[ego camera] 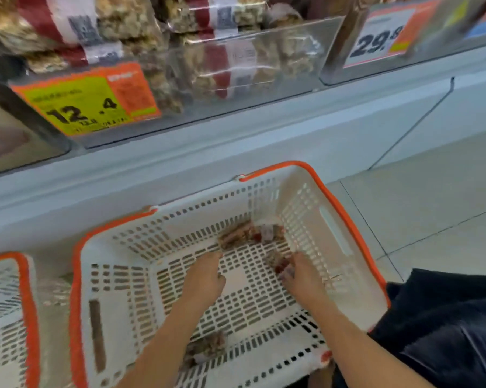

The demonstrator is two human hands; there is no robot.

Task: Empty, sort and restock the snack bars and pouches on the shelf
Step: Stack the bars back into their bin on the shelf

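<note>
Both my hands reach into a white basket with an orange rim [345, 211] on the floor below the shelf. My left hand [205, 278] hovers over the basket floor with fingers curled, its fingertips near a clear-wrapped snack bar [242, 233] at the far side; whether it touches is blurred. My right hand [300, 275] grips a second snack bar [278, 261] with a red label near the right wall. A third bar [205, 348] lies by the near wall, between my forearms. Above, the shelf bin [236, 79] holds several stacked bars behind a clear front.
A second white and orange basket [12, 303] stands at the left edge. Price tags reading 12.4 [85, 99] and 29.8 [381, 37] hang on the shelf front. Grey shelf base [180, 152] runs behind the baskets. Pale floor tiles [446, 197] lie right; dark clothing [446, 326] lower right.
</note>
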